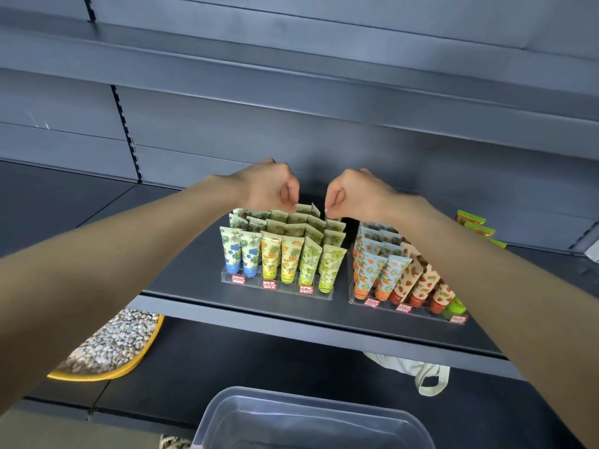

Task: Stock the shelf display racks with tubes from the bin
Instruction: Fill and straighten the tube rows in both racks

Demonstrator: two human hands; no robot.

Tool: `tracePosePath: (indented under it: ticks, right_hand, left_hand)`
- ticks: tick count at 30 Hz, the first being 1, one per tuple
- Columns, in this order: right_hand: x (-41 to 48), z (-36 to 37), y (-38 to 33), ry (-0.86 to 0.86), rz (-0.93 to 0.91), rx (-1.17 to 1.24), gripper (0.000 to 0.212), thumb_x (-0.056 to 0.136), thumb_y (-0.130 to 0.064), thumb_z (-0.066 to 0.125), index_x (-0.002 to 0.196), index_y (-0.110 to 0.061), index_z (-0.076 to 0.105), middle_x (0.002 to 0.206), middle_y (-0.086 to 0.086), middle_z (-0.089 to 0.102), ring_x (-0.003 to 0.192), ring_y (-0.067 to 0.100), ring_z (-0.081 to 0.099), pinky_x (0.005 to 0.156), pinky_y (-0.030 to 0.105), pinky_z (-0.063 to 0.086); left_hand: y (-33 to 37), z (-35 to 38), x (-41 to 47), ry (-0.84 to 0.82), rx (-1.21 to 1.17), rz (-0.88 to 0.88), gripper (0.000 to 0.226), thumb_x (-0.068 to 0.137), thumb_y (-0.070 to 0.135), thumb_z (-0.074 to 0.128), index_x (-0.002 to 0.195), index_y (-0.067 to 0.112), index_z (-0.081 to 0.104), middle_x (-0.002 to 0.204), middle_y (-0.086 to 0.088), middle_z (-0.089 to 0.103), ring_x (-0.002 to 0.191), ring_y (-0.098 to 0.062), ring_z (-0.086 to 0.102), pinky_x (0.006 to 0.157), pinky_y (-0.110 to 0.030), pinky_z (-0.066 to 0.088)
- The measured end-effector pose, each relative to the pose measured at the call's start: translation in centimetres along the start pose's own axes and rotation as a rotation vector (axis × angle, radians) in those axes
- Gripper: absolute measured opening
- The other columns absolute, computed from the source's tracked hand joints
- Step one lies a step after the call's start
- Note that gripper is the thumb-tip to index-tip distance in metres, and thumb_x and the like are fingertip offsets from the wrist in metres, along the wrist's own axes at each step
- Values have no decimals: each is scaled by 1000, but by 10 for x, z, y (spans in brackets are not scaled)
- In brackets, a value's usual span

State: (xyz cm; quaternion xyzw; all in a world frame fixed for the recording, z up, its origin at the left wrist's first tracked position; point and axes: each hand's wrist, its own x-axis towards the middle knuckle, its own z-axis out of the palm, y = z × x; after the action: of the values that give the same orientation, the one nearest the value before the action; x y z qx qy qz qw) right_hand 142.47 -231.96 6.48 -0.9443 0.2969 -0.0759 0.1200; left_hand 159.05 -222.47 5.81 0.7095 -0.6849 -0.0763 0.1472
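A clear display rack (278,286) on the dark shelf holds rows of upright tubes with blue, yellow and green fruit prints. My left hand (269,187) hovers over its back row, fingers curled, pinching the top edge of a back-row tube (303,208). My right hand (353,192) pinches the top of another back-row tube (332,218) at the rack's right rear. A second rack (405,311) to the right holds orange, strawberry and green tubes. The clear plastic bin (311,419) sits below at the frame's bottom; no tubes show in its visible part.
Dark shelf (181,280) with a back panel behind the racks. A few orange-green tubes (475,223) lie at the far right rear. On the lower shelf lie a pebble-print mat (113,345) with a yellow rim and a white cloth bag (418,371).
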Motion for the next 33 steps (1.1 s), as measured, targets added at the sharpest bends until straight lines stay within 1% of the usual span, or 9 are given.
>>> tracePosePath:
  ticks: [2, 4, 7, 11, 16, 21, 25, 30, 33]
  right_hand:
    - [4, -6, 11, 0, 44, -9, 7, 77, -15, 71, 80, -21, 70, 81, -6, 63, 99, 19, 59, 85, 27, 45]
    - [11, -9, 24, 4, 79, -20, 13, 77, -16, 73, 72, -26, 65, 95, 1, 66, 100, 21, 59, 80, 24, 41]
    - [24, -7, 41, 13, 111, -21, 24, 74, -18, 76, 63, -31, 59, 105, 7, 65, 98, 25, 62, 81, 27, 45]
    - [38, 2, 59, -11, 116, -28, 22, 72, -19, 78, 65, -30, 59, 102, 5, 66, 93, 24, 63, 84, 30, 50]
    - [51, 17, 68, -56, 107, -12, 17, 72, -25, 79, 78, -28, 64, 91, -3, 66, 90, 19, 65, 85, 31, 52]
    - [62, 27, 69, -81, 91, 2, 17, 72, -20, 79, 86, -23, 70, 93, -1, 66, 87, 17, 64, 82, 28, 52]
    - [65, 30, 70, -71, 67, -8, 7, 76, -13, 75, 79, -19, 72, 86, 0, 66, 79, 11, 58, 70, 22, 41]
    - [62, 31, 72, -81, 85, -17, 13, 74, -10, 73, 72, -22, 69, 74, -10, 62, 78, 11, 60, 69, 22, 42]
    - [62, 33, 72, -84, 84, -17, 11, 73, -11, 73, 78, -21, 70, 79, -6, 64, 80, 13, 62, 67, 22, 41]
  left_hand:
    - [5, -2, 12, 5, 14, -1, 11, 83, 24, 67, 91, 17, 70, 80, 4, 65, 79, -8, 54, 74, -19, 36]
    - [8, 0, 24, -1, 23, -10, 12, 83, 23, 67, 93, 17, 70, 81, 5, 64, 74, -5, 52, 73, -19, 34]
    - [8, 7, 45, -21, 31, -3, 15, 83, 21, 68, 96, 14, 69, 82, 4, 64, 78, -8, 55, 73, -18, 37]
    - [4, 20, 71, -49, 35, 0, 21, 79, 21, 71, 99, 14, 69, 88, 1, 66, 86, -13, 58, 82, -24, 46]
    - [0, 30, 94, -162, 79, 6, 29, 76, 21, 75, 104, 16, 68, 90, 6, 62, 94, -14, 59, 79, -22, 40]
    - [-1, 34, 107, -192, 114, 28, 23, 74, 19, 76, 96, 18, 72, 89, 5, 67, 92, -12, 59, 79, -21, 41]
    - [-1, 39, 111, -168, 121, 42, 15, 76, 18, 74, 90, 15, 73, 79, 7, 63, 85, -11, 58, 76, -19, 39]
    - [-3, 43, 110, -124, 82, 33, 9, 77, 16, 73, 86, 14, 73, 70, 4, 63, 77, -14, 61, 76, -22, 46]
    - [-2, 46, 109, -116, 90, 36, 10, 78, 15, 71, 88, 14, 72, 72, 4, 62, 74, -11, 59, 72, -19, 42]
